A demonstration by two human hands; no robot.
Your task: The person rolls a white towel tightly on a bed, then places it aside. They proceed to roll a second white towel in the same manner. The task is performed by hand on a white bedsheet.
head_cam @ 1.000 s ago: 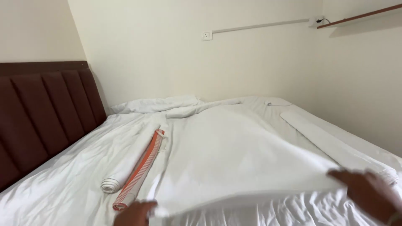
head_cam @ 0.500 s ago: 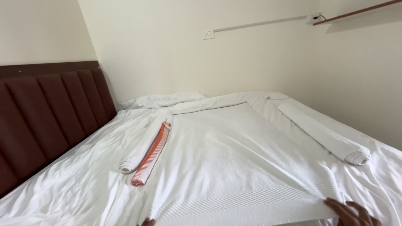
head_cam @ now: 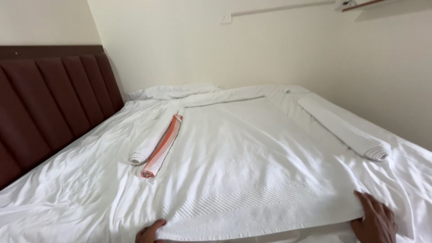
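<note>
Left hand (head_cam: 150,231) and right hand (head_cam: 375,220) rest on near corners of flat white towel (head_cam: 252,166), right fingers together, left fingers mostly out of view, can't tell.

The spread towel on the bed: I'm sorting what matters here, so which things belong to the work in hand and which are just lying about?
In hand:
white towel, spread flat
left hand at its near edge
right hand at its near right corner

Lying about:
rolled white towel
orange striped roll beside it
long rolled towel on the right
headboard
</note>
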